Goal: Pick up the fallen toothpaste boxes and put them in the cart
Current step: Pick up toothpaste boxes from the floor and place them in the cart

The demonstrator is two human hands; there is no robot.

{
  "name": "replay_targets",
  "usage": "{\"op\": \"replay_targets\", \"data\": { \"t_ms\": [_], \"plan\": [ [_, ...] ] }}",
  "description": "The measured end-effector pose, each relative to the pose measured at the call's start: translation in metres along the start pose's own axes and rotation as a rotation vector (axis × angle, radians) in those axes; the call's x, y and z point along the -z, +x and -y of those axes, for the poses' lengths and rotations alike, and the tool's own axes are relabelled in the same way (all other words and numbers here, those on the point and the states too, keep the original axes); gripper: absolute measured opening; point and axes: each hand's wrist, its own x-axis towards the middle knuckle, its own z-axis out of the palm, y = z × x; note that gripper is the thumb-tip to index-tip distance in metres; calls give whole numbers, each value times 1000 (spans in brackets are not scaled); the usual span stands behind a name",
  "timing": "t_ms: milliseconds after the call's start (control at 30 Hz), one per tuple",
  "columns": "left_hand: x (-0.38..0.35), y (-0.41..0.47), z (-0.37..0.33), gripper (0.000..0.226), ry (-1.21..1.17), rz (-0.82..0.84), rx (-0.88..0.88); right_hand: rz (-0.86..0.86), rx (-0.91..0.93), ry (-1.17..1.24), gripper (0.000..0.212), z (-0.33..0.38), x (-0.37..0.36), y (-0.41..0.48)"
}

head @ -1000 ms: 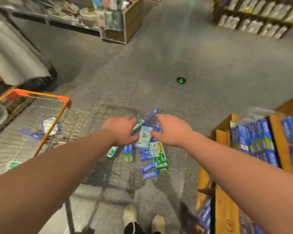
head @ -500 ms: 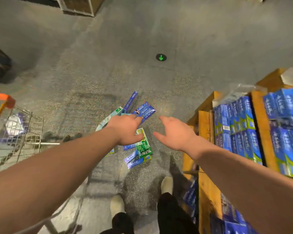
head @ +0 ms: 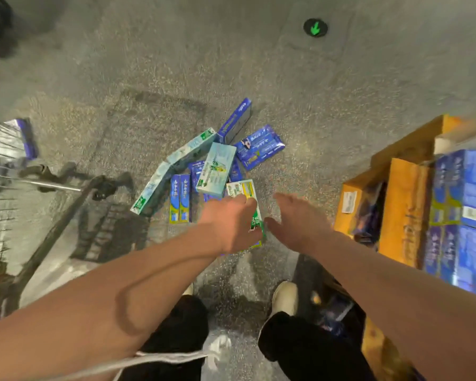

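Several toothpaste boxes lie in a heap on the grey floor: a pale teal box (head: pixel 217 168) on top, a long teal one (head: pixel 173 170) to its left, blue ones (head: pixel 259 146) at the far side, and a green-and-white box (head: pixel 243 191) nearest me. My left hand (head: pixel 228 224) hovers over the near end of the green-and-white box, fingers curled and touching it. Beside it on the right, my right hand (head: pixel 297 219) is open with fingers spread, its thumb close to that box. The wire cart (head: pixel 3 171) stands at the far left with a purple-white pack inside.
Orange display crates (head: pixel 404 204) filled with blue toothpaste boxes stand at the right. A round green arrow marker (head: pixel 315 27) is on the floor ahead. My white shoes (head: pixel 285 298) and dark trousers are just below the hands. The cart's lower frame (head: pixel 52 235) runs diagonally at left.
The view has tilted further down and closer to the floor. Both hands have dropped toward the near end of the pile, onto the green-and-white box. The cart has slid toward the left edge.
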Motion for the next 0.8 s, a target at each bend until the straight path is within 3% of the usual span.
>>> {"op": "replay_targets", "data": {
  "t_ms": [400,500,600,733,800],
  "plan": [
    [-223,188,88,58,-34,-11,188,-6,-116,101,51,-67,-220,229],
    [-255,218,109,58,-97,-58,311,-37,-132,149,75,-84,-261,272],
    [-276,242,129,57,-176,-129,426,-36,-206,225,54,-91,-276,305],
    [-289,272,164,58,-216,-178,543,-13,-289,326,80,-99,-294,333],
    [-290,282,179,61,-203,-168,587,16,-351,405,78,-100,-300,346]
  ]
}}
